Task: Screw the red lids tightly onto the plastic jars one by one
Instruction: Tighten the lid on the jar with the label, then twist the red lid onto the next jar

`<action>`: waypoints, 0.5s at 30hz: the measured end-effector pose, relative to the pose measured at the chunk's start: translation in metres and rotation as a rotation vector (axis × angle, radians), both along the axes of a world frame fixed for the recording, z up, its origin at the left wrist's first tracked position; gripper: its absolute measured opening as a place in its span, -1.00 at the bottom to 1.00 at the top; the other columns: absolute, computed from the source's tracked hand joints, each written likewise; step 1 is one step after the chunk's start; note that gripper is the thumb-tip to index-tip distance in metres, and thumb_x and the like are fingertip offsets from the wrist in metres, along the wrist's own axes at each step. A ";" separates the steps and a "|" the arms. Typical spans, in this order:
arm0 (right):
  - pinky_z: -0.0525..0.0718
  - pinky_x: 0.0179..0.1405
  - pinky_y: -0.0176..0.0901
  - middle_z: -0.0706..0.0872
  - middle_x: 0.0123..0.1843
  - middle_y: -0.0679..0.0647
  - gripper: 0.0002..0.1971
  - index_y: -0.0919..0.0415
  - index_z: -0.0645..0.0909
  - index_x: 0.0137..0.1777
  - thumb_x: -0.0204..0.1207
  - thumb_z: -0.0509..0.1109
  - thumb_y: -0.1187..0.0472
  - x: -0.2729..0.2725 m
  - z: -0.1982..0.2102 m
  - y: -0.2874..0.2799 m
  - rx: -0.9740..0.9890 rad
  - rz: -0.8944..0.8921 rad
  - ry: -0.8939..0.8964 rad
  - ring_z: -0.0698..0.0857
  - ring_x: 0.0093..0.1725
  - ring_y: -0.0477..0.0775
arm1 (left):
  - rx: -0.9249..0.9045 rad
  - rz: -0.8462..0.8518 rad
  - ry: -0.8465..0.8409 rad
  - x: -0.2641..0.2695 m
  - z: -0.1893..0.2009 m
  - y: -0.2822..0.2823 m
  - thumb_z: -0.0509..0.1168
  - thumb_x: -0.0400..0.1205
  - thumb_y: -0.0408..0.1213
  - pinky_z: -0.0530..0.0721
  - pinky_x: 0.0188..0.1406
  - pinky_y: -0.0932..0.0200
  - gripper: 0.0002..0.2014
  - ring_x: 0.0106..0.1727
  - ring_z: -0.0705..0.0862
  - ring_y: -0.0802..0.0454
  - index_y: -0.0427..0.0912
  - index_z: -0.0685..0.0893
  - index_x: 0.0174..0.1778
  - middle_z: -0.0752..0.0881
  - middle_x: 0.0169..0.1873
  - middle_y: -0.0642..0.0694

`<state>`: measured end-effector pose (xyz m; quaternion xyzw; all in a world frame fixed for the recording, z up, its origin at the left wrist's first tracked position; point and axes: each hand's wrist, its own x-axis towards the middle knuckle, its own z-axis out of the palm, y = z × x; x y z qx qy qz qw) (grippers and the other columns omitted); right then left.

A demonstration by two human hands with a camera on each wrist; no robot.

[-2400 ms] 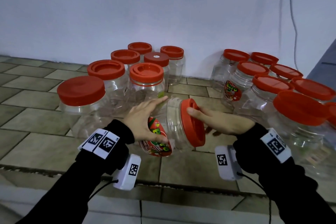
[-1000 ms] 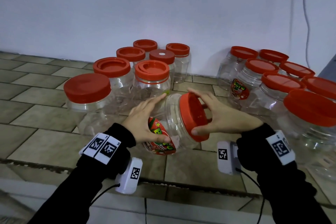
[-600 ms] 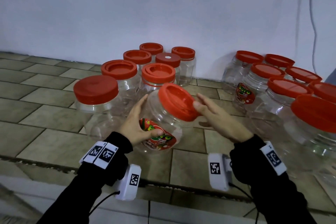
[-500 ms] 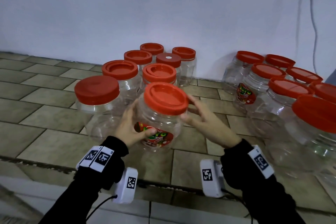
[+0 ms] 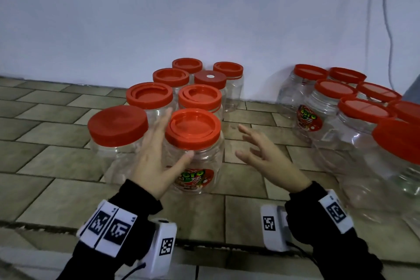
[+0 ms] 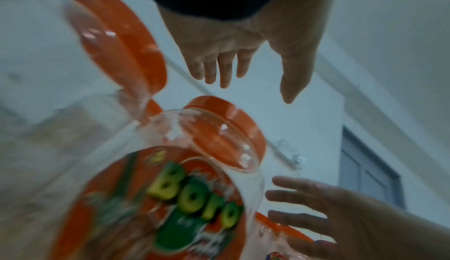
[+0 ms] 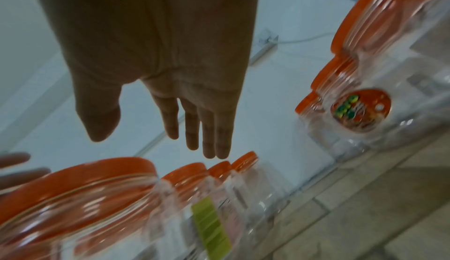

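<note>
A clear plastic jar with a "Boro" label stands upright on the tiled floor, its red lid on top. My left hand lies along the jar's left side with straight fingers, the thumb at the jar's shoulder. In the left wrist view that hand is spread above the jar, not closed round it. My right hand hovers to the right of the jar, fingers spread, holding nothing. The right wrist view shows its straight fingers above the lid.
Several red-lidded jars cluster behind and left of this one; the nearest jar almost touches my left hand. Several more jars crowd the right side. A white wall stands behind, with a cable hanging at right. A step edge runs below my wrists.
The jar, earlier tilted on its side between both hands with my right hand on the lid, now stands upright on the floor. My right hand has come off it and both hands have spread.
</note>
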<state>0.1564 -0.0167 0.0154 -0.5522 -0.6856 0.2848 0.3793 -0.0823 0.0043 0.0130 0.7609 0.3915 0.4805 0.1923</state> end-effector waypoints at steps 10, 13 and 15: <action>0.25 0.21 -0.69 0.48 0.32 -0.07 -0.50 0.04 0.42 0.44 0.50 0.34 0.01 0.082 0.023 -0.080 0.197 -0.324 -0.382 0.42 0.29 -0.28 | 0.165 -0.442 0.289 0.115 0.007 0.014 0.13 0.44 0.09 0.25 0.29 0.33 -0.39 0.35 0.40 0.07 -0.11 0.45 0.38 0.55 0.32 -0.11; 0.30 0.17 -0.67 0.52 0.22 -0.02 -0.58 0.09 0.50 0.37 0.51 0.39 0.11 0.112 0.031 -0.111 0.287 -0.428 -0.454 0.48 0.22 -0.23 | 0.185 -0.519 0.284 0.154 0.006 0.009 0.11 0.42 0.10 0.35 0.17 0.32 -0.43 0.22 0.53 0.02 -0.11 0.54 0.29 0.62 0.19 -0.12; 0.28 0.16 -0.69 0.51 0.17 -0.02 -0.61 0.13 0.55 0.32 0.49 0.38 0.11 0.131 0.036 -0.127 0.330 -0.498 -0.491 0.46 0.16 -0.27 | 0.144 -0.597 0.267 0.179 0.005 0.006 0.10 0.42 0.13 0.40 0.18 0.30 -0.44 0.21 0.56 0.02 -0.08 0.56 0.26 0.63 0.16 -0.10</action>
